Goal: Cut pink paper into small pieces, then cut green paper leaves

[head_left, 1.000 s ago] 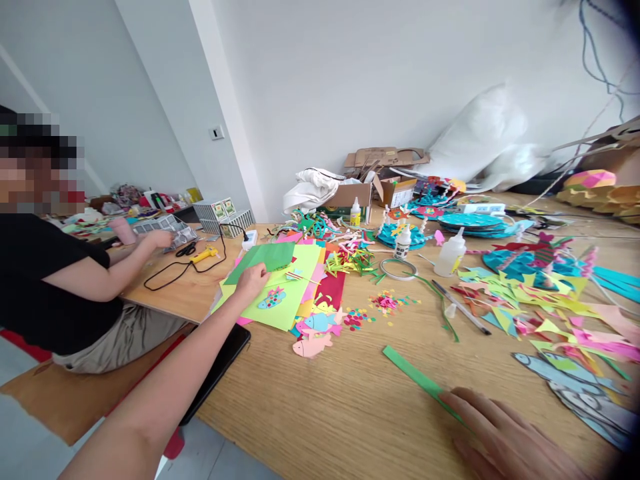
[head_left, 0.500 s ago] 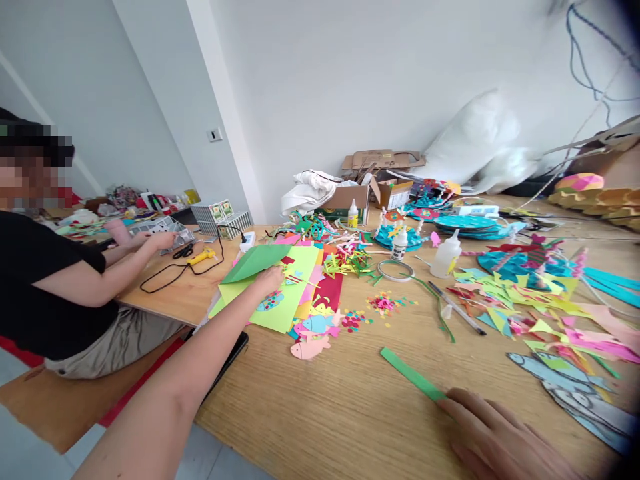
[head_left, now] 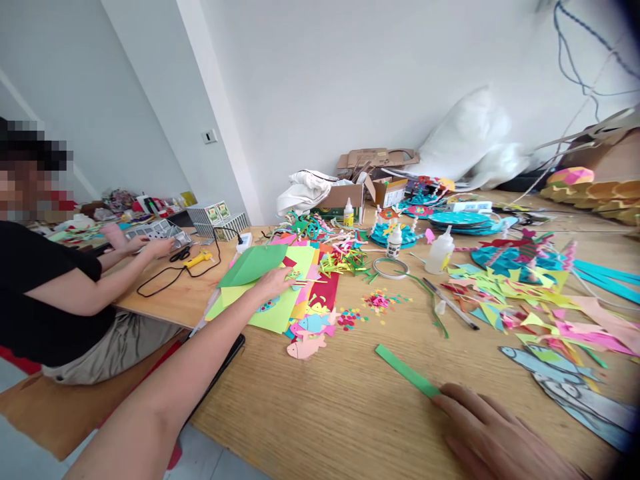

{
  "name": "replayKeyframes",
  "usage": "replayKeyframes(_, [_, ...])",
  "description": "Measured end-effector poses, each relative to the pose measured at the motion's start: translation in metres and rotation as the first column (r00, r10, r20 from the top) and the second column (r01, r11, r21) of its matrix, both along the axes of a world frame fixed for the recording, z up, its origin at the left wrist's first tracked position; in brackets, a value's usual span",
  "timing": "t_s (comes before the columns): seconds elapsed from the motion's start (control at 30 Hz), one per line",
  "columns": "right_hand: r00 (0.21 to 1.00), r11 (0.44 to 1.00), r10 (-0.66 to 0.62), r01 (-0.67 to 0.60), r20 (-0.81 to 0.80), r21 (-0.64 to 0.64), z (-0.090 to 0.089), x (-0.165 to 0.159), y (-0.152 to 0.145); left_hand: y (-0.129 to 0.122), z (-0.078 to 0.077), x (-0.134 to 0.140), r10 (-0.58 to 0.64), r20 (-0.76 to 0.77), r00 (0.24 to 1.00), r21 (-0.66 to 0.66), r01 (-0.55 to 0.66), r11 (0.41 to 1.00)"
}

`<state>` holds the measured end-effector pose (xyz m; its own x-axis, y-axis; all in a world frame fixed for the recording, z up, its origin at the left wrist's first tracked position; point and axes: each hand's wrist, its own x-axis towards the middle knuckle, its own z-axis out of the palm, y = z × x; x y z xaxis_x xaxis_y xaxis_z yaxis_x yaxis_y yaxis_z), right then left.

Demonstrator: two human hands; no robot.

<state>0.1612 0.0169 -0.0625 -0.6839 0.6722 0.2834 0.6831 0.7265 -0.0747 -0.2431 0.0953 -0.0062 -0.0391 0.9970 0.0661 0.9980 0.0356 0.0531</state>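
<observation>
My left hand [head_left: 276,283] reaches over a stack of coloured paper [head_left: 267,317]. Its fingers are closed beside a small patterned cut-out and thin strips; what lies between them is too small to make out. A folded green sheet [head_left: 255,267] lies on the stack just behind that hand. At the near right, my right hand [head_left: 495,423] grips one end of a green paper strip [head_left: 406,370], whose other end points away to the left. Paper fish cut-outs [head_left: 306,347] lie at the near edge of the stack.
Glue bottles [head_left: 441,252], a tape roll [head_left: 391,268] and a pen [head_left: 453,305] stand or lie mid-table. Paper scraps [head_left: 520,293] and grey-blue fish cut-outs [head_left: 555,373] spread on the right. A co-worker [head_left: 55,287] sits at the left near a yellow glue gun [head_left: 199,259].
My left hand has shifted slightly right across the paper stack, towards the patterned cut-out and strips. The right hand still holds the green strip in much the same place. The view has turned a little.
</observation>
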Motion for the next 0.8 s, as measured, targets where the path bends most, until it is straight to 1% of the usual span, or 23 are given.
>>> replayKeyframes(0.13, [1.0, 1.0, -0.008, 0.008, -0.012, -0.001, -0.002, -0.002, 0.001, -0.004, 0.005, 0.004, -0.096, -0.018, 0.995, -0.062, 0.095, 0.994])
replayKeyframes(0.27, [1.0, 1.0, -0.006, 0.006, -0.005, 0.011, 0.0, -0.003, 0.001, -0.003, 0.002, 0.01, -0.124, -0.058, 0.991, -0.096, 0.118, 0.988])
replayKeyframes(0.43, [1.0, 1.0, 0.0, 0.0, -0.002, 0.025, 0.002, -0.002, 0.0, -0.003, -0.003, 0.021, -0.093, -0.128, 0.987, -0.089, 0.082, 0.993])
replayKeyframes(0.63, [1.0, 1.0, 0.0, 0.0, -0.012, 0.03, -0.002, -0.002, 0.0, 0.0, -0.008, 0.028, -0.018, -0.166, 0.986, -0.045, 0.011, 0.999])
replayKeyframes(0.73, [1.0, 0.999, -0.004, 0.004, -0.01, 0.034, -0.004, -0.002, 0.001, 0.005, -0.005, 0.027, 0.022, -0.135, 0.991, -0.019, -0.024, 1.0])
replayKeyframes(0.8, [1.0, 0.999, -0.007, 0.007, -0.011, 0.031, -0.004, -0.002, 0.001, 0.009, 0.001, 0.022, 0.051, -0.096, 0.994, 0.01, -0.051, 0.999])
